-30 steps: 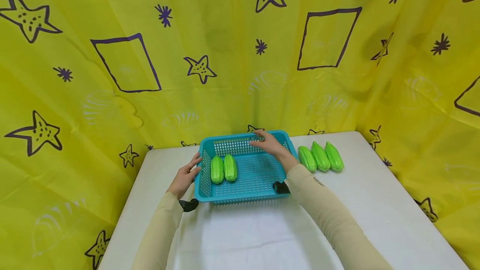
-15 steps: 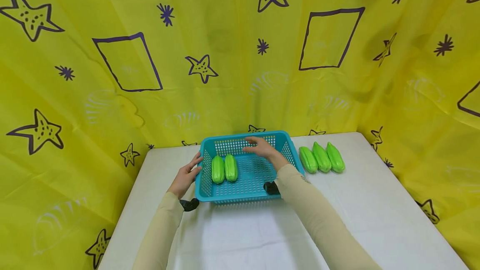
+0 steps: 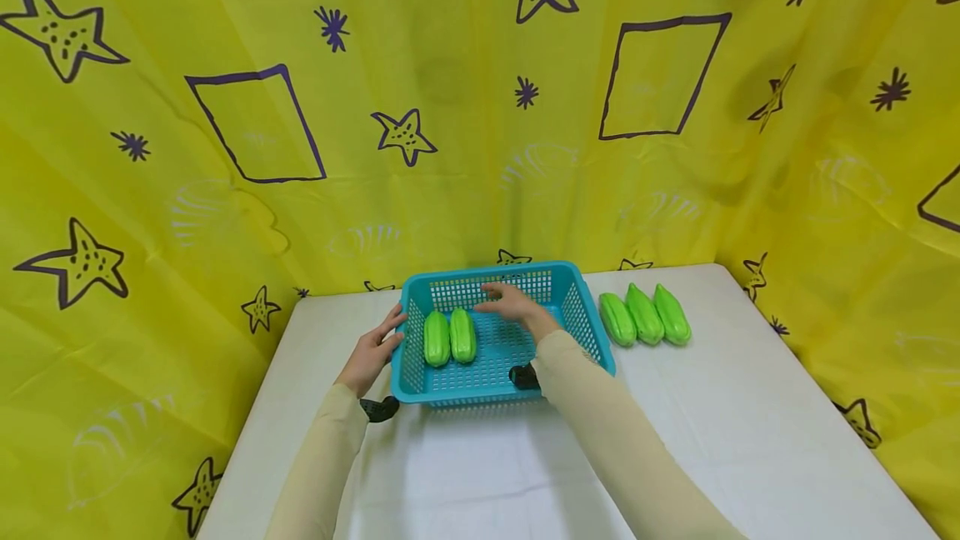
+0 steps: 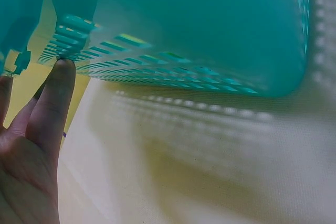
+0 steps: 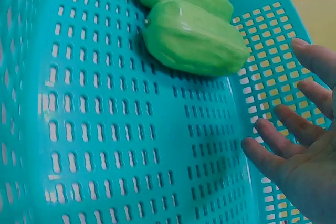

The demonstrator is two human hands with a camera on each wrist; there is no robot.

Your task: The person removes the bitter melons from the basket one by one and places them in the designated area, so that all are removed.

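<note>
Yellow curtain [image 3: 465,207] backs the white counter [image 3: 480,473]. Right fingers [image 5: 264,157] spread over a blue basket [image 3: 491,352]; straight left fingers [image 4: 55,98] touch it.

A curtained-off workspace of unclear wider setting, with yellow starfish-patterned sheeting [image 3: 465,198] on three sides of a white table [image 3: 465,473].

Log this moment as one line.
left hand: touching basket | right hand: empty, over basket | basket: two green vegetables | table: three more
</note>
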